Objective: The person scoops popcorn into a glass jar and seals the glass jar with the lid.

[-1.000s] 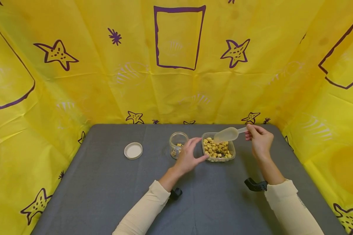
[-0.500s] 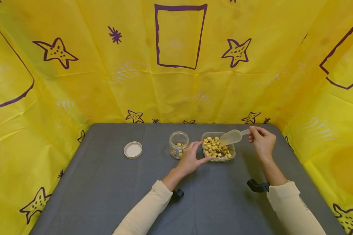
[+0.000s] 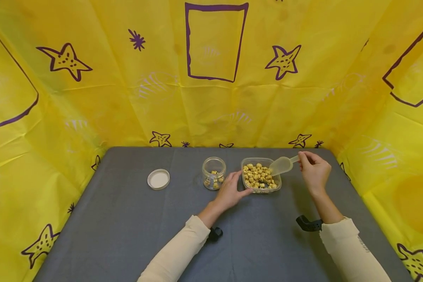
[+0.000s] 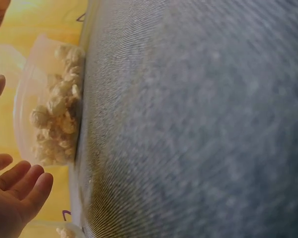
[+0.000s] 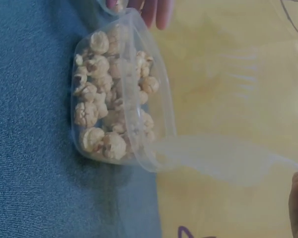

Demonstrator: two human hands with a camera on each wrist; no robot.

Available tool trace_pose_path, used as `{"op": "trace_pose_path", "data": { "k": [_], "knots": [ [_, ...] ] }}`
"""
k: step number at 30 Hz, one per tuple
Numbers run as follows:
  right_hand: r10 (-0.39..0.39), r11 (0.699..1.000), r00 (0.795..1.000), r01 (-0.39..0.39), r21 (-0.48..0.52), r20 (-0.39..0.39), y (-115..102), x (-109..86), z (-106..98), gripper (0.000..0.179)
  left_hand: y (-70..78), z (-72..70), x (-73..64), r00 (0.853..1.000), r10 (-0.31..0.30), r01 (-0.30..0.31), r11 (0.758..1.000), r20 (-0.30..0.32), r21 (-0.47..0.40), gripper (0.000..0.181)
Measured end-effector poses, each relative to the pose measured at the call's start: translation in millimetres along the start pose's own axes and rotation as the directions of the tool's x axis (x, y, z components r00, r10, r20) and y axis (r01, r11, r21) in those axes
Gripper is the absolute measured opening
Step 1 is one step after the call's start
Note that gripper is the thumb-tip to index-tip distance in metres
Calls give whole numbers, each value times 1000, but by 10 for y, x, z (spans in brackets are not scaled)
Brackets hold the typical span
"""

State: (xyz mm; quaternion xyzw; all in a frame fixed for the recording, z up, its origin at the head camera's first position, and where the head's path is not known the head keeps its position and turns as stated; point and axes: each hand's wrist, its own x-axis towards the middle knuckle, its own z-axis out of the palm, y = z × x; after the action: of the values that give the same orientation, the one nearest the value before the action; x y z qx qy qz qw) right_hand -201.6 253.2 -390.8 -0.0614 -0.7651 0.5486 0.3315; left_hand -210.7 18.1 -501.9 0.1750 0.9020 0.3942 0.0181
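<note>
My right hand (image 3: 315, 171) pinches the handle of a translucent plastic scoop (image 3: 282, 165). The scoop's tip dips over the right rim of a clear plastic container (image 3: 270, 191). Caramel popcorn (image 3: 256, 177) covers much of that container's bottom. My left hand (image 3: 230, 192) lies at the container's left side, thumb by the near corner and fingers along the left rim, fairly straight. In the left wrist view its fingers (image 4: 24, 183) look loosely extended beside the container wall. The right wrist view shows the scoop (image 5: 223, 157) pale and see-through, with no popcorn visible in it.
An uncovered clear jar (image 3: 214, 167) with some popcorn at its bottom stands just left of my left hand. Farther left, a round white lid (image 3: 158, 179) lies on the grey tabletop (image 3: 127, 219). Yellow cloth (image 3: 211, 113) with drawn starfish hangs behind and at both sides.
The scoop has moved right across the container, from above the popcorn's middle to the right rim. My right hand has shifted slightly right. My left hand has stayed by the container, lowering a little.
</note>
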Motion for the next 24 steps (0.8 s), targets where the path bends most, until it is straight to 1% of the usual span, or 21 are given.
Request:
{"op": "trace_pose_path", "data": {
  "k": [3, 5, 7, 9, 12, 15, 19, 22, 24],
  "knots": [
    [-91, 995, 996, 90, -48, -13, 7, -28, 30, 21, -9, 27, 12, 1000, -14, 14, 1000, 8, 0, 80],
    [-127, 990, 992, 125, -66, -15, 60, -27, 48, 20, -12, 39, 21, 1000, -22, 22, 1000, 11, -3, 80],
    [-136, 988, 991, 134, -72, -18, 162, -7, 62, 18, -13, 51, 31, 1000, -27, 27, 1000, 16, -4, 80],
    [-127, 989, 992, 125, -76, -23, 288, 24, 68, 18, -12, 61, 45, 999, -29, 29, 1000, 20, -4, 80],
    [-75, 994, 997, 74, -77, -1, 451, 56, 77, 19, -5, 65, 59, 999, -36, 36, 999, 28, 3, 80],
    [0, 998, 999, 2, -66, 35, 533, 60, 86, 21, -1, 70, 68, 999, -37, 37, 999, 30, 11, 79],
    [90, 995, 994, -88, -47, 63, 574, 62, 105, 26, 8, 64, 69, 999, -31, 30, 999, 33, 23, 77],
    [134, 989, 987, -128, -69, 84, 582, 93, 136, 29, 8, 57, 73, 999, -30, 29, 999, 31, 27, 76],
    [167, 984, 979, -158, -87, 115, 582, 117, 163, 31, 5, 52, 72, 999, -35, 34, 999, 28, 28, 75]
  ]
}}
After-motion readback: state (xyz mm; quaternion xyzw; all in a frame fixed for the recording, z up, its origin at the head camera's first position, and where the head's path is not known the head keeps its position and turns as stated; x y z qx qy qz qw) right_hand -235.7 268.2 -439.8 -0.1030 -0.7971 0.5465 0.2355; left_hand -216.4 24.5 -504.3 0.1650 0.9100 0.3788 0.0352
